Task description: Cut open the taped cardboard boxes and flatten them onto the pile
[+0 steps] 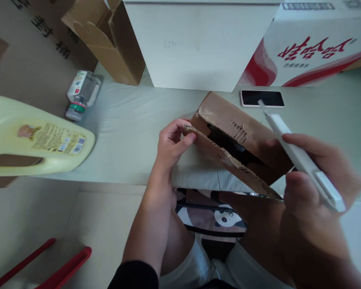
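My left hand (171, 142) pinches the left flap of a small brown cardboard box (237, 132) that lies tilted on the pale table edge, its top slit partly open and dark inside. My right hand (315, 176) is closed around a white utility knife (297, 154); the tip points up and left, above the box's right side. The right hand is blurred.
A black phone (261, 98) lies behind the box. A large white box (198, 44) and a red-and-white carton (313, 48) stand at the back. An open brown carton (108, 36), a lying small bottle (81, 94) and a yellow jug (33, 136) are at the left.
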Demonstrator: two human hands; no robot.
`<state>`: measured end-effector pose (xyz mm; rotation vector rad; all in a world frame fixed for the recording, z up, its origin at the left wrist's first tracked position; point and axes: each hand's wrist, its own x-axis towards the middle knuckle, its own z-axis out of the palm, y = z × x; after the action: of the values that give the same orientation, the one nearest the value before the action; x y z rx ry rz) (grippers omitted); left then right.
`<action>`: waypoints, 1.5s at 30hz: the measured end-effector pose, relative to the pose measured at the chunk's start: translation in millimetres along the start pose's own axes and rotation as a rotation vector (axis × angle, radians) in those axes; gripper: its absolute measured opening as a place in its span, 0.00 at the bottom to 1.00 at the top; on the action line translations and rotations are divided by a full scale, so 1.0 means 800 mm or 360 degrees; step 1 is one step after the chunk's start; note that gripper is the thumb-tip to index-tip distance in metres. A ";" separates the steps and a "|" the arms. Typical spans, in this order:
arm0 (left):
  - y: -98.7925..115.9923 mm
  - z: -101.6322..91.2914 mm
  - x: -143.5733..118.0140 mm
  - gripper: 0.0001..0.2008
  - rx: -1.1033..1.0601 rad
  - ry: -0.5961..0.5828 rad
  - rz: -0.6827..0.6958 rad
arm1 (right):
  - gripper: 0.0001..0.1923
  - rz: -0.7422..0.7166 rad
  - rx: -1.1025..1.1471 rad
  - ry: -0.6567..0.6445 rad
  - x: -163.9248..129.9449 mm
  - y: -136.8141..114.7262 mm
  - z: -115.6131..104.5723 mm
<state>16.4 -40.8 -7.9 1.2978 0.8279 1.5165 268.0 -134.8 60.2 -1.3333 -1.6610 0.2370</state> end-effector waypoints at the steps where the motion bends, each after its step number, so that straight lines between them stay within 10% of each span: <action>1: 0.000 0.001 0.000 0.18 0.0039 -0.0005 0.0028 | 0.21 -0.0044 0.0009 -0.0020 0.001 -0.002 -0.001; 9: -0.019 0.009 0.001 0.27 0.0264 0.0189 0.0049 | 0.18 -0.0094 0.0026 -0.0105 0.003 -0.011 -0.002; 16: -0.013 0.008 0.000 0.24 0.0638 -0.0048 0.0239 | 0.17 -0.0085 -0.0093 -0.0409 0.013 -0.021 0.006; 28: -0.024 0.006 -0.001 0.17 0.0810 -0.0100 0.0500 | 0.21 -0.0202 -0.0156 -0.0048 -0.002 -0.023 -0.002; 45: -0.026 0.005 -0.003 0.26 0.0879 -0.0281 0.0569 | 0.13 -0.0217 -0.0478 -0.0329 0.020 -0.038 0.006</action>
<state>25.4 -36.5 -26.9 2.0445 0.9745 1.4616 245.7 -131.4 85.8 -1.4451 -2.0144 0.0452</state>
